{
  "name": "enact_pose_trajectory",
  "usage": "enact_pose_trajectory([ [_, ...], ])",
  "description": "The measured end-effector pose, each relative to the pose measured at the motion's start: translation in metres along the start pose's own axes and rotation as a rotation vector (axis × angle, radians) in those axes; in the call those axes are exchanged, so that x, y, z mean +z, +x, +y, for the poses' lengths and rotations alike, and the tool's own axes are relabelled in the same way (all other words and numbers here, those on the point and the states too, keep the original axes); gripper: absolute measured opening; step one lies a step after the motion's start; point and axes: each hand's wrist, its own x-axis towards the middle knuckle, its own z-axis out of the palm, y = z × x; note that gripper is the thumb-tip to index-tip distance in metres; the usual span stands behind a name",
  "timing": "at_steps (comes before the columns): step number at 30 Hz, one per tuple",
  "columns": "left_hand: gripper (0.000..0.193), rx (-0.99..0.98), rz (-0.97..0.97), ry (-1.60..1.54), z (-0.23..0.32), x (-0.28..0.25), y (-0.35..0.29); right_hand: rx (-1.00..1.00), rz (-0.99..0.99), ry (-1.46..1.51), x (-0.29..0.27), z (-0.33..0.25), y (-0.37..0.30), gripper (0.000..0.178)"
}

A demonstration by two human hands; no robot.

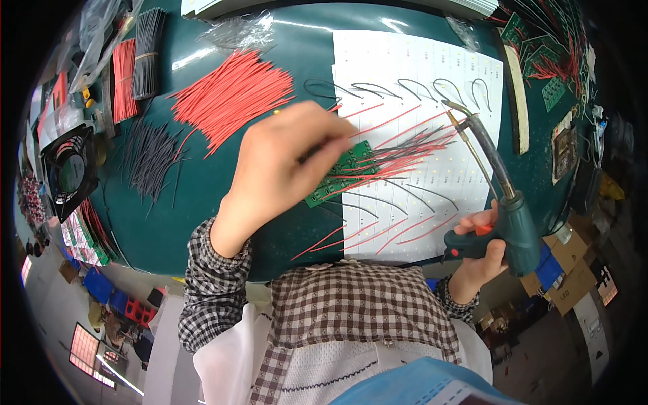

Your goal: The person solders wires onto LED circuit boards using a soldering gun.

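Note:
My right hand [484, 253] is wrapped round the handle of a dark green soldering gun [518, 229] with a red trigger. Its thin tip and bent metal tube lean over the right part of a white sheet [418, 61]. The fingers of my left hand [287, 152] are pinched together above a cluster of small green circuit boards [358, 160]; whatever they hold is hidden. Red and black wires [418, 145] run from these boards across the sheet. Black wires [408, 89] curve in loops along the sheet's upper part, and red wires [368, 233] lie slanted near its lower edge.
On the green tabletop [192, 233] lie a heap of red wires [233, 98] and a looser heap of black wires [150, 162]. Bundled black wires [147, 54] and a fan [69, 169] are at the left. More wired circuit boards [540, 50] sit at the far right.

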Motion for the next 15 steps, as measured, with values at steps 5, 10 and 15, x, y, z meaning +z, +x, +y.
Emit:
enact_pose_trajectory([
  [5,0.009,-0.171,0.098,0.127,-0.008,0.009,0.009,-0.01,-0.064,-0.016,0.006,-0.004,-0.003,0.073],
  [10,0.007,-0.225,0.099,0.202,-0.004,0.014,0.016,0.067,-0.129,-0.025,0.01,-0.005,-0.005,0.077],
  [15,0.007,-0.22,0.135,0.186,-0.009,0.019,0.018,0.143,-0.162,-0.038,0.022,-0.008,-0.007,0.075],
])
